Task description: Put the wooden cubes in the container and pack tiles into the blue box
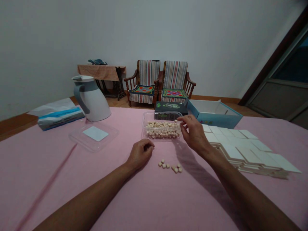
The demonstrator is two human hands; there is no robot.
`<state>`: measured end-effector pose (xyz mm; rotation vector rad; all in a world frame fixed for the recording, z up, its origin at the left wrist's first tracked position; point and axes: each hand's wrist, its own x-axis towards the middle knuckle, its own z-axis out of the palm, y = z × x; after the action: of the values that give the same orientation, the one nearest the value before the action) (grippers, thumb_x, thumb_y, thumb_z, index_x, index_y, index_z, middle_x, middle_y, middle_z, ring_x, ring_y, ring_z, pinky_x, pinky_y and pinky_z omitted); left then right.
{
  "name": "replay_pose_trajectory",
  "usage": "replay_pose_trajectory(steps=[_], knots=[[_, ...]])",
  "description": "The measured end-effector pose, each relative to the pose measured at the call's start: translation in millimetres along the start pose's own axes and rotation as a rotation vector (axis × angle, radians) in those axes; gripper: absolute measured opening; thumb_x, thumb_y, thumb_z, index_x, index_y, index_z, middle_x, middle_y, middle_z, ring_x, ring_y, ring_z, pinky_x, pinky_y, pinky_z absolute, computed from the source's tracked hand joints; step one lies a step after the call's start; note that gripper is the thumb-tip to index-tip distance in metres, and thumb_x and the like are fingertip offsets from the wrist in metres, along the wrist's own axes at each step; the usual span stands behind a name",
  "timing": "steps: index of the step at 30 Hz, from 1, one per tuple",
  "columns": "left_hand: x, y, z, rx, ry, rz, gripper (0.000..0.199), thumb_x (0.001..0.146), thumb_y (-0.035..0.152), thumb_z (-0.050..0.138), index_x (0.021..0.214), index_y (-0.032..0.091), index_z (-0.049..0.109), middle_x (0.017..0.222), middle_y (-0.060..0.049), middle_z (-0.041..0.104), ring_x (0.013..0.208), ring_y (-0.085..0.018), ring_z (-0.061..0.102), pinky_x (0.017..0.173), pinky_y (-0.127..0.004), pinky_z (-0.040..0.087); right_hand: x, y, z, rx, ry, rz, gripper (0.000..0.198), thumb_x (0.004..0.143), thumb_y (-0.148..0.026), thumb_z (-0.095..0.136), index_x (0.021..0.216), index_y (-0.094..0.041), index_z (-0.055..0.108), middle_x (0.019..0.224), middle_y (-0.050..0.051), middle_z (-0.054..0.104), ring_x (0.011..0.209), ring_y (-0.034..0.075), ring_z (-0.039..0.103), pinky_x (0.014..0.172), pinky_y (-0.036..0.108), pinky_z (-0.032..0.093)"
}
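Observation:
A clear plastic box full of small, rounded cream-coloured pieces stands on the pink cloth. At its right rim is my right hand, thumb and forefinger pinched on one small cream piece. My left hand rests on the cloth in front of the box, its fingers loosely curled with nothing visible in them. Between my forearms lie two little groups of the same pieces, a left group and a right group.
A clear lid with a white label lies to the left, near a white-grey jug and a blue-grey packet. Behind the plastic box are a black box and an open blue box. Stacked white cards spread under my right forearm's side.

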<state>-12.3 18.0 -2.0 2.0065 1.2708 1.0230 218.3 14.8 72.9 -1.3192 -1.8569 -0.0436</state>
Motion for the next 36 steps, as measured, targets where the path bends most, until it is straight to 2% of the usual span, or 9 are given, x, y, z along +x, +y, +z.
replay_pose_trajectory(steps=[3, 8, 11, 16, 20, 28, 31, 33, 36], knots=[[0, 2, -1, 0.004, 0.000, 0.003, 0.013, 0.074, 0.013, 0.054, 0.075, 0.015, 0.067, 0.070, -0.002, 0.064, 0.064, -0.012, 0.056, 0.060, -0.021, 0.042, -5, -9, 5, 0.038, -0.188, -0.030, 0.023, 0.075, -0.001, 0.048, 0.086, -0.013, 0.062, 0.085, 0.008, 0.060, 0.079, 0.017, 0.055, 0.071, 0.027, 0.041], [0, 2, -2, 0.007, -0.003, 0.007, 0.014, 0.074, 0.013, 0.053, 0.077, 0.015, 0.067, 0.071, -0.002, 0.065, 0.065, -0.013, 0.057, 0.062, -0.022, 0.043, -23, -31, 19, 0.126, -0.800, -0.096, 0.028, 0.071, 0.000, 0.049, 0.090, -0.014, 0.065, 0.085, 0.005, 0.063, 0.073, 0.013, 0.054, 0.064, 0.022, 0.037], [0, 0, -1, -0.006, 0.000, 0.006, 0.013, 0.074, 0.014, 0.054, 0.076, 0.015, 0.067, 0.071, -0.002, 0.065, 0.065, -0.013, 0.057, 0.062, -0.022, 0.044, -33, -33, 31, 0.124, -0.911, -0.089, 0.024, 0.071, -0.004, 0.053, 0.090, -0.014, 0.065, 0.087, 0.006, 0.061, 0.072, 0.013, 0.052, 0.062, 0.021, 0.036], [0, -1, 0, -0.006, 0.004, 0.008, 0.012, 0.074, 0.015, 0.054, 0.076, 0.015, 0.067, 0.070, -0.002, 0.064, 0.064, -0.013, 0.057, 0.061, -0.022, 0.044, -38, -31, 42, 0.137, -0.900, -0.091, 0.018, 0.070, -0.006, 0.052, 0.082, -0.015, 0.063, 0.082, 0.004, 0.058, 0.068, 0.011, 0.049, 0.060, 0.020, 0.034], [0, 1, -1, -0.009, -0.001, 0.004, 0.013, 0.074, 0.014, 0.054, 0.076, 0.015, 0.067, 0.070, -0.002, 0.064, 0.064, -0.013, 0.057, 0.061, -0.022, 0.043, -27, -30, 24, 0.103, -0.779, -0.112, 0.021, 0.067, -0.002, 0.050, 0.081, -0.014, 0.060, 0.081, 0.004, 0.058, 0.071, 0.012, 0.048, 0.062, 0.021, 0.034], [0, 2, -1, 0.004, -0.001, -0.007, 0.013, 0.073, 0.013, 0.054, 0.075, 0.015, 0.067, 0.069, -0.002, 0.064, 0.063, -0.012, 0.056, 0.059, -0.022, 0.042, 2, 6, -6, -0.002, -0.038, 0.040, 0.022, 0.071, -0.005, 0.050, 0.088, -0.015, 0.059, 0.085, 0.006, 0.058, 0.070, 0.015, 0.056, 0.065, 0.027, 0.043], [0, 1, -1, 0.010, -0.006, 0.005, 0.013, 0.074, 0.014, 0.053, 0.075, 0.015, 0.067, 0.070, -0.002, 0.064, 0.064, -0.012, 0.056, 0.060, -0.022, 0.042, 4, 8, -5, 0.021, 0.112, 0.057, 0.026, 0.074, -0.005, 0.048, 0.095, -0.014, 0.059, 0.091, 0.009, 0.060, 0.077, 0.018, 0.059, 0.071, 0.030, 0.046], [1, 1, -1, 0.007, -0.007, 0.014, 0.013, 0.074, 0.015, 0.053, 0.075, 0.015, 0.067, 0.071, -0.002, 0.065, 0.064, -0.013, 0.056, 0.061, -0.022, 0.043, 3, 0, -5, 0.035, 0.072, 0.038, 0.022, 0.075, -0.006, 0.048, 0.092, -0.015, 0.060, 0.087, 0.008, 0.062, 0.078, 0.018, 0.059, 0.072, 0.030, 0.046], [1, 1, -1, 0.007, -0.001, 0.014, 0.013, 0.074, 0.016, 0.053, 0.076, 0.015, 0.067, 0.071, -0.002, 0.065, 0.065, -0.013, 0.057, 0.062, -0.023, 0.044, -4, -19, -1, 0.101, -0.227, 0.005, 0.017, 0.075, -0.006, 0.050, 0.083, -0.016, 0.062, 0.078, 0.004, 0.063, 0.069, 0.014, 0.056, 0.066, 0.025, 0.042]])
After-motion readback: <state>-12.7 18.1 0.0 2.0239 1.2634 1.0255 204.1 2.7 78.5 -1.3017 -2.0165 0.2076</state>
